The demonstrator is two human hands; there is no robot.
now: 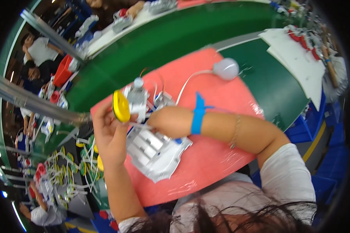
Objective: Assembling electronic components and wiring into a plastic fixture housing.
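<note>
My left hand holds a round yellow disc-shaped part with a dark edge upright between thumb and fingers. My right hand reaches across from the right, close to the left thumb; its fingers are hidden, so whatever they hold does not show. Beneath both hands lies a white plastic housing with rectangular slots. Just beyond it sits a white and grey mechanism with thin wires. A white cord runs from there to a round white bulb-like globe. Blue tape circles my right wrist.
A pink mat covers the work surface. Yellow-green parts with white straps are heaped at left, near a metal rail. White sheets lie far right, above a blue bin. Other people are at the left.
</note>
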